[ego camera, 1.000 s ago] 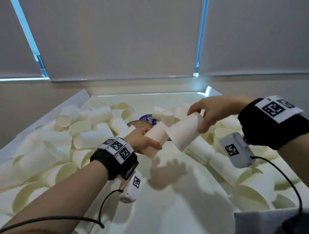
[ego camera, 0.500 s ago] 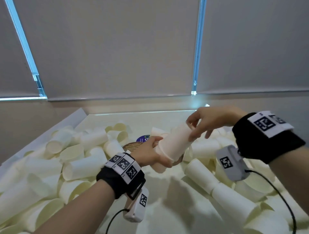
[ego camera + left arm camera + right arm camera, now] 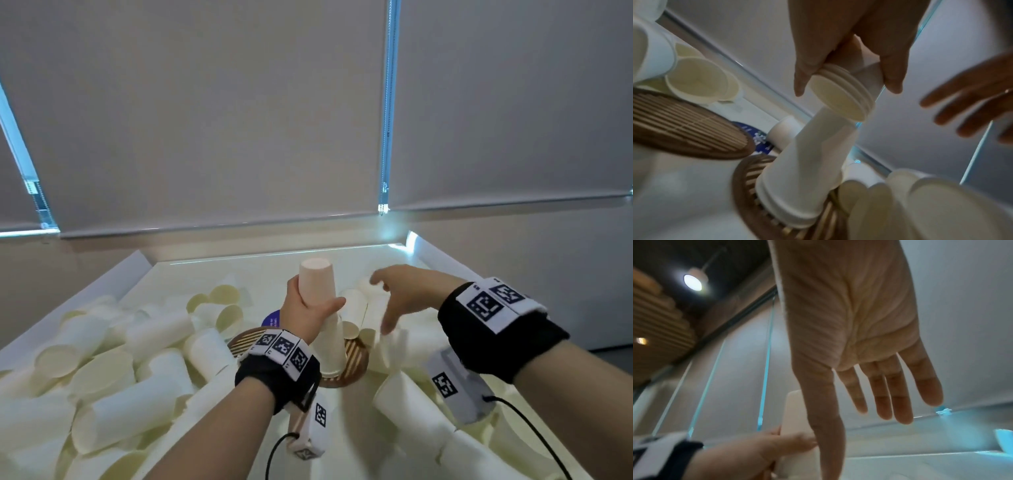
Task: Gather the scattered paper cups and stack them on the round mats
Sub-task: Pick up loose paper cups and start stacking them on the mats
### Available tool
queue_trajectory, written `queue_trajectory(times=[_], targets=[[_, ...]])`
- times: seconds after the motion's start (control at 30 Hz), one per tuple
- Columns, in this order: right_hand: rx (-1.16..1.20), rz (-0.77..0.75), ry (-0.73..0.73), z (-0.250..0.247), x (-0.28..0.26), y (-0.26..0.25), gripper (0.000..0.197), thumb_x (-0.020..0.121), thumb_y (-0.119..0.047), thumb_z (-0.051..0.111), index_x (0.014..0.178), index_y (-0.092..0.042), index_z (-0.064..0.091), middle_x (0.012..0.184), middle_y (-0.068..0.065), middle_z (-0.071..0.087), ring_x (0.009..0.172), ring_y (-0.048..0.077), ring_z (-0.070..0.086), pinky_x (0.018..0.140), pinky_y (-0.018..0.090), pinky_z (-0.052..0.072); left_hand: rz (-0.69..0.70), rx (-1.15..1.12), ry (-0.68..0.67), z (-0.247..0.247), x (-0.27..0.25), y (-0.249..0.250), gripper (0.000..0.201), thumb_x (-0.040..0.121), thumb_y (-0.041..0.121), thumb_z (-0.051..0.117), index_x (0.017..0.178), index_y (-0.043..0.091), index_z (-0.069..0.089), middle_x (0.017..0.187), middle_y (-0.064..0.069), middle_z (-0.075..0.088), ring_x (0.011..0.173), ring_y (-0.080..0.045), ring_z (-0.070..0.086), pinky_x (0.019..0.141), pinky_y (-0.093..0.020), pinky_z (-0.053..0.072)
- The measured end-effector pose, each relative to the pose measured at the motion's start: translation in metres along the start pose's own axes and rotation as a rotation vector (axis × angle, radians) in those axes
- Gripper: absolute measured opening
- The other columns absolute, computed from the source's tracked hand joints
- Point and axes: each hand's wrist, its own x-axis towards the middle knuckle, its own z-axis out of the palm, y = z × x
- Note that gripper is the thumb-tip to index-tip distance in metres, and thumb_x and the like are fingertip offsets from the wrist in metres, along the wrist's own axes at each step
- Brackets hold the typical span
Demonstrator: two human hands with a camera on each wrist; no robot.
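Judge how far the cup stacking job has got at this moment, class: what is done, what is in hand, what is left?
Done: a short inverted stack stands on a slatted round mat. In hand: the left hand grips nested cups just above that stack; the right hand is open and empty. Left: most loose cups lie scattered, and the second mat looks bare.
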Motion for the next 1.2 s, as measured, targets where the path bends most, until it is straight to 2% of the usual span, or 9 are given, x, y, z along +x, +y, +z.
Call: queue_trajectory(times=[0.2,0.4,0.53,0.7,0.8,0.87,0.97,1.07,1.2], targets=[[-0.125,0.113,-0.144,0.029,0.009,0.03,0.079,0.068,-0.01,0.081,0.138,-0.015,0.043,0.138,0.004,0.046,0.123,0.025,0.049,0.097,0.033,0.046,-0.118,0.246,-0.131,0.02,-0.001,-0.039,0.08,0.071,0.027,0.079,0.135,0.018,0.032,0.112,0.002,0.049,0.103,-0.02,0.05,0.089,-0.032,0.042],[-0.208,0.08,-0.19,0.048,0.018,0.032,0.071,0.069,-0.006,0.079,0.132,-0.013,0.049,0.131,0.008,0.052,0.115,0.027,0.054,0.095,0.035,0.049,-0.191,0.537,-0.197,0.026,0.005,-0.056,0.054,0.083,0.031,0.064,0.125,0.012,0.036,0.108,-0.004,0.052,0.093,-0.022,0.049,0.087,-0.032,0.04],[-0.254,0.052,-0.181,0.054,0.018,0.027,0.057,0.067,-0.013,0.077,0.12,-0.014,0.055,0.12,0.006,0.058,0.107,0.025,0.058,0.088,0.035,0.051,-0.216,0.618,-0.209,0.02,0.003,-0.056,0.055,0.084,0.026,0.063,0.13,0.012,0.037,0.122,-0.009,0.057,0.11,-0.027,0.057,0.094,-0.034,0.044],[-0.099,0.007,0.03,0.035,0.013,0.015,0.06,0.065,-0.032,0.078,0.12,-0.021,0.057,0.11,0.0,0.058,0.097,0.021,0.056,0.076,0.029,0.047,-0.133,0.241,-0.014,0.006,-0.006,-0.02,0.051,0.087,0.037,0.062,0.128,0.011,0.046,0.126,-0.005,0.057,0.11,-0.019,0.056,0.088,-0.024,0.042],[-0.004,-0.069,0.106,0.028,0.007,-0.001,0.065,0.067,-0.032,0.078,0.126,-0.02,0.054,0.119,0.001,0.059,0.107,0.02,0.055,0.078,0.026,0.042,-0.178,-0.117,-0.133,0.008,-0.02,0.007,0.051,0.084,0.054,0.058,0.117,0.017,0.052,0.116,-0.004,0.062,0.101,-0.017,0.062,0.085,-0.036,0.054],[0.112,-0.12,0.122,0.029,0.003,-0.013,0.06,0.069,-0.028,0.077,0.125,-0.017,0.056,0.119,0.002,0.06,0.105,0.02,0.056,0.078,0.026,0.045,-0.262,-0.184,-0.283,0.01,-0.03,0.017,0.051,0.083,0.051,0.062,0.118,0.016,0.05,0.113,-0.007,0.062,0.099,-0.021,0.064,0.081,-0.038,0.056],[0.23,-0.149,0.112,0.038,-0.002,-0.021,0.068,0.068,-0.024,0.08,0.129,-0.018,0.052,0.122,0.003,0.058,0.097,0.016,0.052,0.075,0.026,0.044,-0.302,-0.172,-0.292,0.009,-0.039,0.013,0.056,0.078,0.033,0.072,0.125,0.016,0.046,0.114,-0.009,0.061,0.096,-0.024,0.064,0.072,-0.037,0.058],[0.182,-0.055,0.053,0.045,-0.008,-0.014,0.099,0.058,-0.031,0.088,0.141,-0.021,0.034,0.131,0.001,0.048,0.112,0.018,0.048,0.09,0.029,0.044,-0.335,-0.196,-0.159,-0.003,-0.039,0.0,0.052,0.075,0.032,0.076,0.118,0.013,0.052,0.109,-0.009,0.063,0.085,-0.021,0.065,0.053,-0.031,0.055],[-0.095,0.002,-0.139,0.06,-0.014,-0.002,0.078,0.061,-0.024,0.087,0.13,-0.01,0.051,0.128,0.005,0.056,0.115,0.023,0.053,0.096,0.034,0.047,-0.401,-0.219,0.005,-0.03,-0.036,-0.019,0.035,0.079,0.036,0.071,0.099,0.012,0.057,0.082,-0.009,0.061,0.054,-0.018,0.051,0.04,-0.017,0.037]])
